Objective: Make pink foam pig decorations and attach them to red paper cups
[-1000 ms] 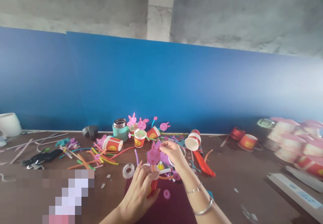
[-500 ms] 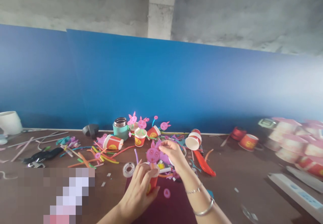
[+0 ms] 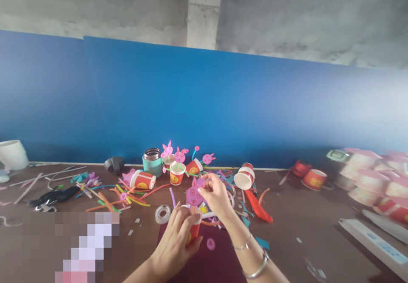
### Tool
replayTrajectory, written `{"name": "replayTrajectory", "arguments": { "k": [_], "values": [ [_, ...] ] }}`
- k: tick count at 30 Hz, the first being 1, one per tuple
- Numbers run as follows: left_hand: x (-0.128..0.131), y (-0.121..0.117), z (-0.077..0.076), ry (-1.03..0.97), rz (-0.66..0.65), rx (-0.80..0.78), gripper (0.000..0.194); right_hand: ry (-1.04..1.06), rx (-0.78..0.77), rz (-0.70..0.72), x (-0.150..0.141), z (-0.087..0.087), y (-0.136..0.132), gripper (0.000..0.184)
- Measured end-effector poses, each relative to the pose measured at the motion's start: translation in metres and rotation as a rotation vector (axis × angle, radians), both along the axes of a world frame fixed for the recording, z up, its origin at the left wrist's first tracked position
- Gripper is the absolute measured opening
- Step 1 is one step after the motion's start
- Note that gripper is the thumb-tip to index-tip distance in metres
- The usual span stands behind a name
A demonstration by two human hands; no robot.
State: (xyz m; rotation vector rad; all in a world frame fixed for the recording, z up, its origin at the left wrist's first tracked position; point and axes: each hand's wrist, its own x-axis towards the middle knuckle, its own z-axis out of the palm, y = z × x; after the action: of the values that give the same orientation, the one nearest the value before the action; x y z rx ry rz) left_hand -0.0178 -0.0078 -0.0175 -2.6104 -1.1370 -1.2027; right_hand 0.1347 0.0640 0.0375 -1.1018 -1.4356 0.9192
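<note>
My left hand [image 3: 178,236] is closed around a red paper cup [image 3: 195,231] with a white rim, holding it upright over a dark maroon sheet [image 3: 219,261]. Above the rim stands a pink paper rabbit head [image 3: 193,196] with two ears and a drawn face. My right hand [image 3: 218,198] pinches at the right edge of this head, thumb and fingertips together; the exact contact is partly hidden. A small pink paper disc [image 3: 211,244] lies on the sheet, right of the cup.
Behind stand red cups [image 3: 177,173] with pink rabbit heads and a teal flask [image 3: 152,162]. A tape roll [image 3: 162,214] and coloured strips [image 3: 111,200] lie left. Rightward are a red marker-like object [image 3: 259,206], a power strip [image 3: 372,244] and stacked cups [image 3: 369,181].
My right hand has shifted slightly down and left, from the rabbit head's ear toward its side. The left hand and cup have stayed nearly still.
</note>
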Motion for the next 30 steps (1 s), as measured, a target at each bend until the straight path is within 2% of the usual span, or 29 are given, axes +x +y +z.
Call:
{"name": "replayTrajectory", "arguments": {
  "k": [4,8,14,17,20,24,27,30],
  "values": [
    [0.0,0.001,0.0,0.003,-0.013,-0.003,0.045,-0.047,0.016,-0.021,0.001,0.001,-0.001,0.027],
    [-0.001,0.002,0.0,0.049,-0.01,-0.012,0.048,-0.189,0.022,-0.038,0.006,0.012,-0.005,0.025],
    [-0.003,0.001,-0.001,0.052,0.019,0.014,0.05,-0.295,0.12,0.01,0.01,0.021,-0.012,0.03],
    [-0.004,0.002,-0.004,0.033,0.026,0.022,0.051,-0.327,0.2,-0.045,0.014,0.019,-0.008,0.035],
    [-0.005,0.005,-0.007,0.003,0.068,0.021,0.051,-0.341,0.224,-0.116,0.025,0.018,-0.001,0.031],
    [-0.007,0.01,-0.013,-0.102,0.189,0.024,0.045,-0.284,0.12,-0.097,0.045,0.019,0.007,0.021],
    [-0.007,0.014,-0.015,-0.182,0.222,0.009,0.041,-0.259,-0.066,0.025,0.055,0.02,0.006,0.028],
    [-0.008,0.016,-0.015,-0.227,0.232,-0.001,0.039,-0.336,-0.229,0.16,0.057,0.02,0.001,0.03]
  ]
}}
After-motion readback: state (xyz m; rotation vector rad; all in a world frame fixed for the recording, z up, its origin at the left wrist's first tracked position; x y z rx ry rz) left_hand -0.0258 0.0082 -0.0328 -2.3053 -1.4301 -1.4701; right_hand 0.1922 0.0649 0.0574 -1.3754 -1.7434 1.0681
